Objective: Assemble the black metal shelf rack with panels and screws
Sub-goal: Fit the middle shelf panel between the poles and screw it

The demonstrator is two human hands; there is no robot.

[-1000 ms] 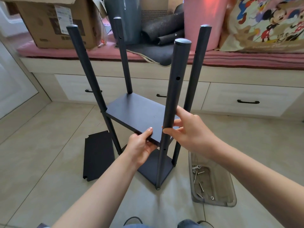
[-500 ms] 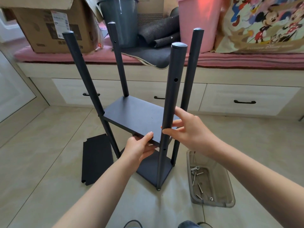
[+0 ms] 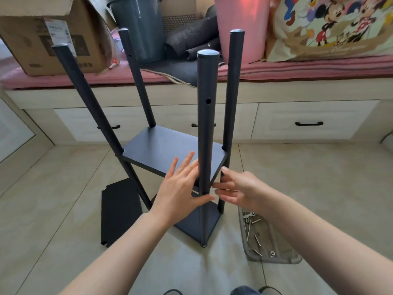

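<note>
Rack: the black rack [image 3: 170,150] stands on the tiled floor in front of the drawer bench, four posts up, two panels fitted.
Near post: the post [image 3: 205,124] closest to the person rises between the two hands; a hole shows in its upper part.
Mid panel: the panel [image 3: 168,150] sits level partway up the posts, its near corner at the near post.
Bottom panel: a second panel [image 3: 197,220] lies low between the posts, just above the floor.
Left hand: the left hand [image 3: 180,188] lies flat on the mid panel's near edge just left of the near post, fingers straight and slightly spread, thumb reaching under toward the post.
Right hand: the right hand [image 3: 238,188] is just right of the near post, fingers relaxed and apart, tips at the panel's corner; I cannot tell whether they touch it.
Loose panel: a spare panel [image 3: 120,211] lies flat on the floor left of the rack.
Tray: a clear tray [image 3: 295,259] right of the rack holds screws [image 3: 251,222].
</note>
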